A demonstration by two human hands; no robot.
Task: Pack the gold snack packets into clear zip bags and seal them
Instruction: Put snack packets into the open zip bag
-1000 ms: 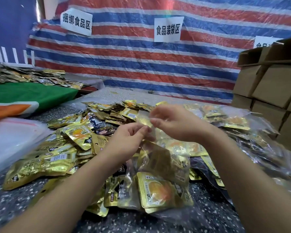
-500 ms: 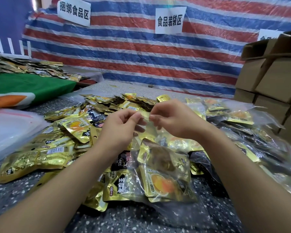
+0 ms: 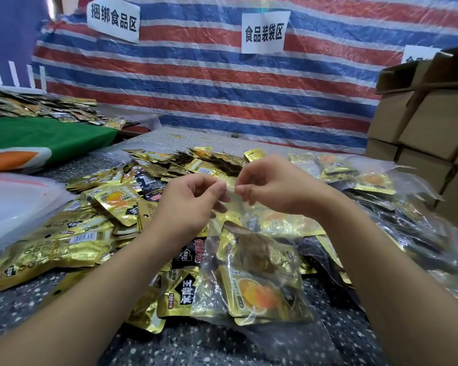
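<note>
Fingertips (image 3: 220,186) of both hands pinch the top edge of 1 clear zip bag (image 3: 251,262): left hand (image 3: 193,204) grips its left part, right hand (image 3: 273,186) its right part, thumbs and forefingers nearly meeting. Can't tell if the zip is closed.

Landmark = that bag. Rest, big to small:
- striped tarp (image 3: 222,83) hangs well behind it, 2 readable white signs (image 3: 265,31) taped on.
- speckled table (image 3: 222,344) sits under it; bag's lower end rests on the table and on loose packets.
- cardboard boxes (image 3: 428,128) stacked far right of it.
- green cloth (image 3: 43,133) far left and behind, more packets on top.
- stack of empty clear bags (image 3: 13,199) left of it.
- filled bags (image 3: 381,202) lie right of it.
- loose pile of gold snack packets (image 3: 85,233) lies left and behind, touching it.
- inside it: several gold packets, 1 with an orange print (image 3: 257,294) facing up near the bottom.
</note>
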